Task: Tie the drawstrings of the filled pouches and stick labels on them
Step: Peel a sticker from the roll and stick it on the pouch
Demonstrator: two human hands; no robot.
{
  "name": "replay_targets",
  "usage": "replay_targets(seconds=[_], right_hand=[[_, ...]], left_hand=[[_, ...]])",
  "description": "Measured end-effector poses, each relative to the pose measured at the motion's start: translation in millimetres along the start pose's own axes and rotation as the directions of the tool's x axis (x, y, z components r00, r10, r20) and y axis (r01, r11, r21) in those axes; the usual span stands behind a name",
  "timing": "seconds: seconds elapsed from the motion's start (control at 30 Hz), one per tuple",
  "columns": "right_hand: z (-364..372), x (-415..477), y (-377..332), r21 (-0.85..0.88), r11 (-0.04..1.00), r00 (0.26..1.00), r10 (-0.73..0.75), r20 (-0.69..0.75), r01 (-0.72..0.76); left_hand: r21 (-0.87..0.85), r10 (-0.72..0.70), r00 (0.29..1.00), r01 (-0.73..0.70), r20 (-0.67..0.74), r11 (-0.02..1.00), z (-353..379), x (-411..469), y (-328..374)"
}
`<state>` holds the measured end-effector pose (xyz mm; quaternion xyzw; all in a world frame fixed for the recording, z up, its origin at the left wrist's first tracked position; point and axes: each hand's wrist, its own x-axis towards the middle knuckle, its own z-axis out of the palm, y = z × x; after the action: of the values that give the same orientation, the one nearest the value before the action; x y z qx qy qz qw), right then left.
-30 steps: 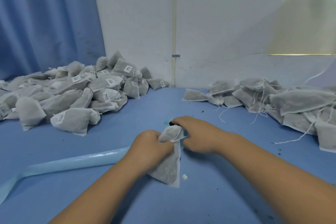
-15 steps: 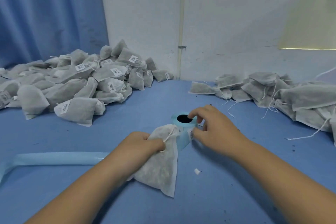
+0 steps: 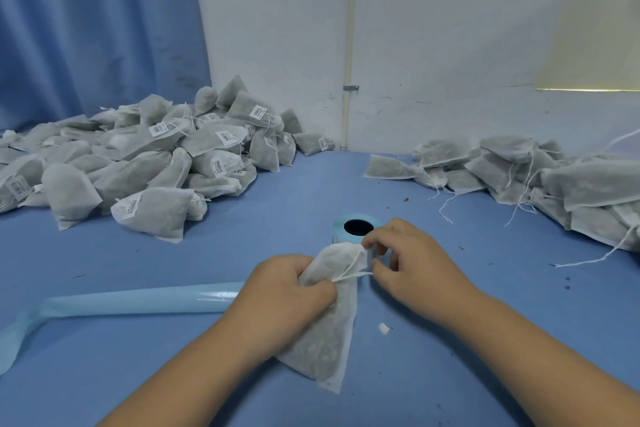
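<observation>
A filled grey mesh pouch (image 3: 332,340) lies on the blue table (image 3: 173,378), its neck lifted toward the label roll (image 3: 338,225). My left hand (image 3: 287,288) grips the gathered neck of the pouch. A white drawstring (image 3: 353,274) runs from the neck toward my right thumb. My right hand (image 3: 415,267) has its fingertips curled and pinching at the side of the pale blue label roll, just behind the pouch's top. The pouch hides the roll's front. No label shows on this pouch.
A heap of labelled pouches (image 3: 156,163) fills the back left. Pouches with loose strings and no labels (image 3: 554,177) are piled at the back right. A long blue backing strip (image 3: 138,302) trails left. A white scrap (image 3: 383,329) lies near my right wrist.
My right hand left the pouch's neck and went to the label roll, now pinching at its side. My left hand kept hold of the pouch, which tipped toward the roll.
</observation>
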<state>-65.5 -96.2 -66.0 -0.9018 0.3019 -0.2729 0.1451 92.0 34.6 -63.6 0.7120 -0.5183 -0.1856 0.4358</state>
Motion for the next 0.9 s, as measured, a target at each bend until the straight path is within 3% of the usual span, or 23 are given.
replay_targets(seconds=[0.9], right_hand=[[-3.2, 2.1, -1.3, 0.019, 1.000, 0.999, 0.020, -0.046, -0.019]], left_hand=[[0.032, 0.036, 0.999, -0.036, -0.006, 0.999, 4.2, -1.2, 0.5]])
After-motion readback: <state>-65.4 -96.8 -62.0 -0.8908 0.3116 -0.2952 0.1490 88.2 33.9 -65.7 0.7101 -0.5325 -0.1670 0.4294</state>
